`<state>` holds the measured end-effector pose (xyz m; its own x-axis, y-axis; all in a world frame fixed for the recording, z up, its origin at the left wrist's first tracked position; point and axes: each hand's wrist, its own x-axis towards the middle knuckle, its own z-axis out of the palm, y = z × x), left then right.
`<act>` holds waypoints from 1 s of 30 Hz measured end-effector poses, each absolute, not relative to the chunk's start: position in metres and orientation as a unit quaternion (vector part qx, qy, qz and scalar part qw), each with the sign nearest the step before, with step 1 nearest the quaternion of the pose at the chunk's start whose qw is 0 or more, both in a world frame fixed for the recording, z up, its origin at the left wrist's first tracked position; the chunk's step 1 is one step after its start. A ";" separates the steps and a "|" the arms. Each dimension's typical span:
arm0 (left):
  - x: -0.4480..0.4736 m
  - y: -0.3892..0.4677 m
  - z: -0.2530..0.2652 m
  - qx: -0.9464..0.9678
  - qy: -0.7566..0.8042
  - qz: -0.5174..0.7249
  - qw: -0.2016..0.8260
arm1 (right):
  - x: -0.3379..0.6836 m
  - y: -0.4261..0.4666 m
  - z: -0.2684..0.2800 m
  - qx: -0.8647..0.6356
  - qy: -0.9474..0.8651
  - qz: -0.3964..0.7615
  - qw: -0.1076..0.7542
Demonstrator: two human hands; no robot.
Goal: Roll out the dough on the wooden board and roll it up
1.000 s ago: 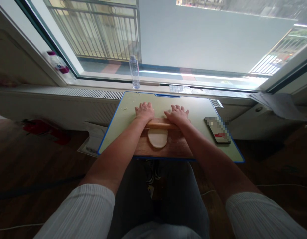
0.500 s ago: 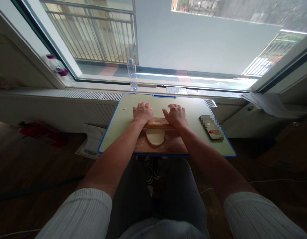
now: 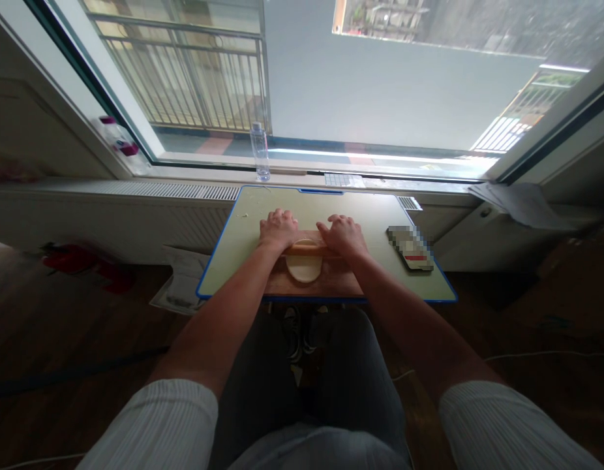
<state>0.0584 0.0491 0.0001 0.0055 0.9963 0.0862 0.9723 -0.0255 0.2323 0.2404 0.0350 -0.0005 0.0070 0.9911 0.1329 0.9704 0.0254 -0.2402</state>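
A flattened round of pale dough [image 3: 304,270] lies on a brown wooden board [image 3: 277,283]. Across the dough runs a wooden rolling pin [image 3: 309,250], with a little dough showing beyond its far side. My left hand [image 3: 278,228] bears down on the pin's left end, fingers bent over it. At the right end, my right hand [image 3: 342,234] presses the pin, its thumb pointing inward and its fingers reaching forward. My palms hide both ends of the pin.
The board rests on a small pale table [image 3: 224,261] with blue edging. On its right side lies a phone [image 3: 410,248]. A clear bottle [image 3: 259,153] stands on the windowsill, and another bottle [image 3: 119,137] with a purple cap is at the left. Papers [image 3: 520,203] lie at right.
Both hands and the rolling pin have come slightly toward me over the dough. More dough shows beyond the pin and less on my side. The view has tilted a little.
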 end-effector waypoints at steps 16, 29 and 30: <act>0.058 0.019 -0.004 0.692 0.710 0.106 0.075 | 0.239 -0.001 0.006 -0.691 -0.716 0.067 0.072; 0.058 -0.014 -0.005 0.700 0.705 0.094 0.064 | 0.238 -0.033 0.001 -0.704 -0.704 0.043 0.078; 0.058 -0.018 -0.005 0.700 0.705 0.097 0.058 | 0.238 -0.037 0.001 -0.703 -0.706 0.038 0.078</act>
